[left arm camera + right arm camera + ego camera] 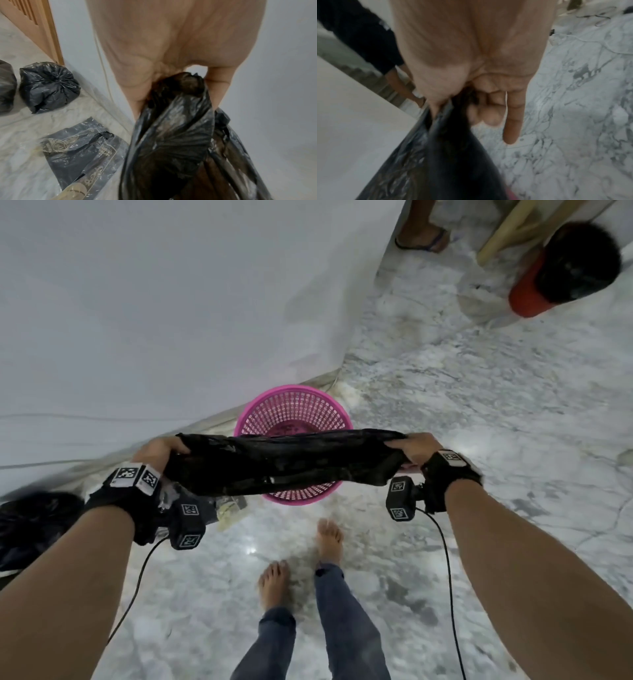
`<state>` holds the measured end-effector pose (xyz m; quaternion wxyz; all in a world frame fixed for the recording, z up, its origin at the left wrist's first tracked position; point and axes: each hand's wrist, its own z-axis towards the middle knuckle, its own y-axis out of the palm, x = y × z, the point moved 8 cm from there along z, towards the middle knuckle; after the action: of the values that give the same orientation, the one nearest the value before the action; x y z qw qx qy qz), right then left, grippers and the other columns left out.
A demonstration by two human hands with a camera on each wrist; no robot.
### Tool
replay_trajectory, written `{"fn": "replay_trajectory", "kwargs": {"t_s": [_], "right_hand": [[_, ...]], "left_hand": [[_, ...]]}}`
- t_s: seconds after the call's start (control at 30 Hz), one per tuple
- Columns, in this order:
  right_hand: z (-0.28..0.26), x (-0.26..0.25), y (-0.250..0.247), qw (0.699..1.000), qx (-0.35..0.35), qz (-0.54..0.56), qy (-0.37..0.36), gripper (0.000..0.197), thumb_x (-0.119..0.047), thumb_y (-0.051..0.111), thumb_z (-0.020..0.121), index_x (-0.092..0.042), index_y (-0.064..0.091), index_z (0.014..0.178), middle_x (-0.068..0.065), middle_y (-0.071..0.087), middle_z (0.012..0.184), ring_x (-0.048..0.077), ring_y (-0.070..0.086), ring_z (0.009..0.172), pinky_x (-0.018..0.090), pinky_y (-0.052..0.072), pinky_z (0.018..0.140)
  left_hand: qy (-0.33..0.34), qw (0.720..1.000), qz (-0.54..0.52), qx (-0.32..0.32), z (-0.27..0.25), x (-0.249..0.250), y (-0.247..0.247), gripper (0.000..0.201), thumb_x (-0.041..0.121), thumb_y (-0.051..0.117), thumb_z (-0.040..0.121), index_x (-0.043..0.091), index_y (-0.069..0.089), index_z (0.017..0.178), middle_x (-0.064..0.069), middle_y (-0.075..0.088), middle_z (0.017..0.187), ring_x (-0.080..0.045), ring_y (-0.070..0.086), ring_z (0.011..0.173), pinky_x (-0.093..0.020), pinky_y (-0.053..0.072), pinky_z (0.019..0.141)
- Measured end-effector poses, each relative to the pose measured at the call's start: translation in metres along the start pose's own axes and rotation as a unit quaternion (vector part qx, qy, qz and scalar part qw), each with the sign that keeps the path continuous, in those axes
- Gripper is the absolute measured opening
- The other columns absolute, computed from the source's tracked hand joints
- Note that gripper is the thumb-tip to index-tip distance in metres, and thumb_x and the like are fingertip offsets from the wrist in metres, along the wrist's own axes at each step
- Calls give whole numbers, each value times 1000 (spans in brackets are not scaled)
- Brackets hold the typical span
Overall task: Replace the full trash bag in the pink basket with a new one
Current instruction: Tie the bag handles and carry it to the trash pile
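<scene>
A new black trash bag (284,462) is stretched flat between my two hands above the pink mesh basket (293,414), which stands on the marble floor by the white wall and has no liner in it. My left hand (157,451) grips the bag's left end; in the left wrist view the bunched bag (173,128) sits between its thumb and fingers (217,88). My right hand (412,450) pinches the right end, and in the right wrist view the bag (436,155) hangs below its curled fingers (488,113), with one finger straight.
A tied full black bag (48,86) lies on the floor by the wall near a wooden door frame (44,29), beside a clear packet of bags (77,152). A red bin with a black liner (561,272) stands at the far right. Another person's foot (423,236) is behind.
</scene>
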<state>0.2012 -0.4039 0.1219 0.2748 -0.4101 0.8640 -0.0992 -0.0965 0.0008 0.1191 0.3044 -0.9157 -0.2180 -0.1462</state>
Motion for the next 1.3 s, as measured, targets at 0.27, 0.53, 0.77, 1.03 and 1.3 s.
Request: {"fn": "replay_trajectory", "kwargs": {"t_s": [0.27,0.53,0.77,1.03,1.3], "right_hand": [[-55,-46,2,986,83,-86,-118,57,10,65,75,-14,54,126,16,60,118,34,59,100,39,52,81],[-80,-40,-28,960,234,-138,-61,29,-26,70,84,2,61,85,13,60,69,28,57,59,27,41,50],[-75,-32,-41,986,136,-96,15,35,-15,88,63,7,69,83,21,74,80,35,73,70,46,61,72],[-106,-68,-31,991,117,28,-53,36,-33,75,82,-1,61,73,12,62,72,30,58,67,35,47,64],[-135,-124,12,879,-8,426,-215,14,-7,69,78,-9,63,66,11,74,81,29,69,77,36,54,76]], "left_hand": [[159,960,179,146,-42,45,-39,14,7,69,73,4,73,86,-21,69,81,-37,67,85,-34,50,72],[102,979,102,147,-61,50,-64,35,39,61,71,5,65,72,-18,67,76,-36,65,76,-39,55,73],[108,993,32,21,-64,63,-54,10,4,51,91,3,56,100,-26,60,121,-40,62,99,-13,47,39],[177,982,-3,67,-84,96,-62,31,40,75,52,14,68,67,-13,72,81,-30,69,78,-39,58,77],[279,904,-277,-170,-154,164,-4,13,6,73,73,6,65,63,-13,73,75,-30,66,77,-40,55,84]]}}
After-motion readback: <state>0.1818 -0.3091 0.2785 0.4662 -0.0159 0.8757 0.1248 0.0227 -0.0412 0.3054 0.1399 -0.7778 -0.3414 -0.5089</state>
